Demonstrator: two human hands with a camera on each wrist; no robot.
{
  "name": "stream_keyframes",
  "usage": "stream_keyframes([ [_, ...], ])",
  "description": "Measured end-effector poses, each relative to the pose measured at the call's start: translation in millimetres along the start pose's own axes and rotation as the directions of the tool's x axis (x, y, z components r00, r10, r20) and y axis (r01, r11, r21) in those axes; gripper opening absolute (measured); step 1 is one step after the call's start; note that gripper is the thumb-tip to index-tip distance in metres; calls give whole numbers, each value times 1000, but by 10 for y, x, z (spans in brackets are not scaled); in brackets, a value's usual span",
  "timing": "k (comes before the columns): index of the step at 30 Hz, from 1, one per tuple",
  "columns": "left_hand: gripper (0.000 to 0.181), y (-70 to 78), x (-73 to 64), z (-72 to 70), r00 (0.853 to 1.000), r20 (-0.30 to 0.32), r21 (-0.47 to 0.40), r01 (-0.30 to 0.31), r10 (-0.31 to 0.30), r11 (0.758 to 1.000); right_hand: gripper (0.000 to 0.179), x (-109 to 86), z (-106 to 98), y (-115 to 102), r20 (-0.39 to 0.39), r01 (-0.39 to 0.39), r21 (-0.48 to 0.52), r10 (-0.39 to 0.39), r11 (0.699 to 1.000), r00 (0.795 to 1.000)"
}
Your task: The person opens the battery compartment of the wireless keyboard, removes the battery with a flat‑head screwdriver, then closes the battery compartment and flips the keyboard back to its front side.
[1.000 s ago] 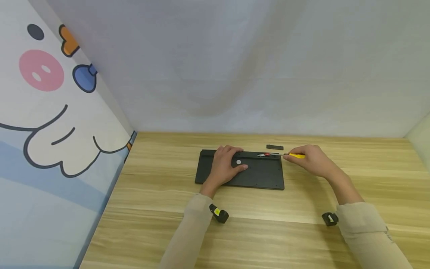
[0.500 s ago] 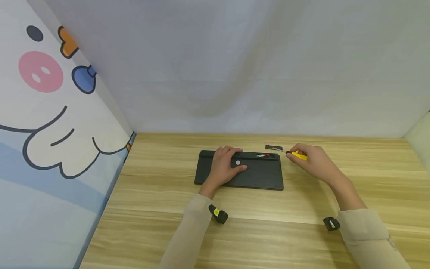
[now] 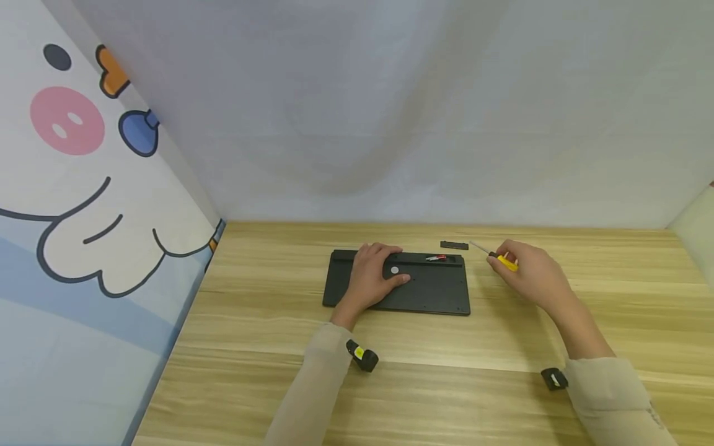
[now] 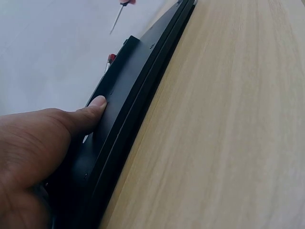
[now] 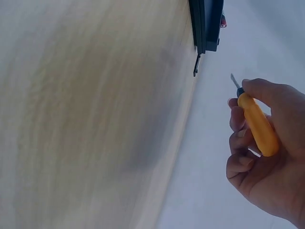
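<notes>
A black keyboard (image 3: 429,294) lies underside up on the wooden table. My left hand (image 3: 369,279) rests on its left half, fingers over the far edge and thumb (image 4: 90,117) laid along the underside. Red and silver batteries (image 3: 436,257) sit tilted in the slot by the far edge, at the right. Off the keyboard's right end, my right hand (image 3: 532,272) holds a small screwdriver by its yellow handle (image 5: 259,125), its shaft pointing left and away in the air. Just behind the keyboard lies a thin black battery cover (image 3: 454,246), with the screwdriver's tip near its right end.
The wooden table (image 3: 446,396) runs back to a pale grey cloth wall (image 3: 390,124). A cartoon-printed panel (image 3: 83,248) stands along the left side. A black wrist camera (image 3: 362,355) is worn on the left wrist, another (image 3: 554,378) on the right.
My right hand has drawn the screwdriver from the battery slot, passing over the cover, and back to the right. My left hand and the keyboard have stayed in place.
</notes>
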State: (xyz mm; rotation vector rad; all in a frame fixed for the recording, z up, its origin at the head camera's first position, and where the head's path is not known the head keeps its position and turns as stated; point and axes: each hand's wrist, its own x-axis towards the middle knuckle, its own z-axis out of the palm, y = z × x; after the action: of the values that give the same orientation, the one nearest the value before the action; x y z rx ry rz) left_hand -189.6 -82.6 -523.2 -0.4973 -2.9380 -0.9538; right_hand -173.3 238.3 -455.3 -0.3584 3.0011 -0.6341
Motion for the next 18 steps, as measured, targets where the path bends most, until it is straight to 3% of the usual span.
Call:
stream_keyframes([
  [18,60,-8,5,4,1000,-5,17,-10,11,1000,41,-135,114,177,99,-159,-49,163,986,982],
])
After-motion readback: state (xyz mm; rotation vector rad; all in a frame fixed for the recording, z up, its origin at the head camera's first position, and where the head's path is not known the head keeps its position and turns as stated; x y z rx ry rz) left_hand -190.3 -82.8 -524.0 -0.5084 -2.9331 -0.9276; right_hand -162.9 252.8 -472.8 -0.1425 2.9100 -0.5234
